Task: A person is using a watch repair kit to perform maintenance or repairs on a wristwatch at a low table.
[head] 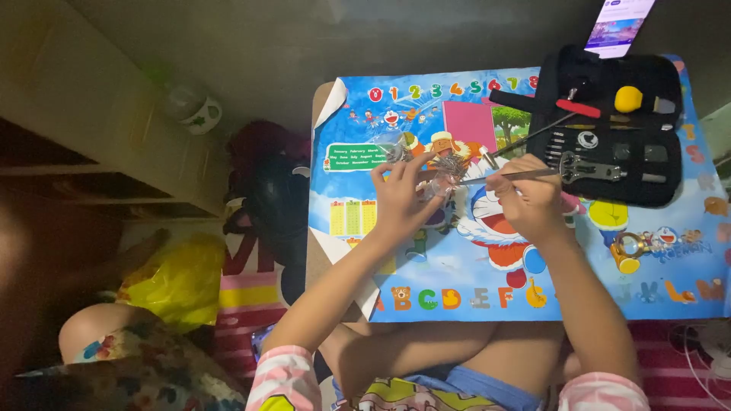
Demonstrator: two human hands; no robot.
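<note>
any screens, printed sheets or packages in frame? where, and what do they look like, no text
Phone: top right beyond the table, slanted, lit screen in purple and white.
Poster: covers the table, blue, with cartoon figures and coloured letters and numbers.
Tool case: right, on the poster, open, black.
Plastic bag: floor left, yellow, crumpled.

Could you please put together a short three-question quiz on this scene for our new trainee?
1. True or false: the black zip-open tool case lies open on the colourful cartoon table mat.
2. Which hand holds the thin metal tweezers-like tool?
3. The small silvery metal watch-like piece is A) inside the case, B) at the left hand fingertips, C) on the floor.

Key: 1 true. 2 the right hand. 3 B.
</note>
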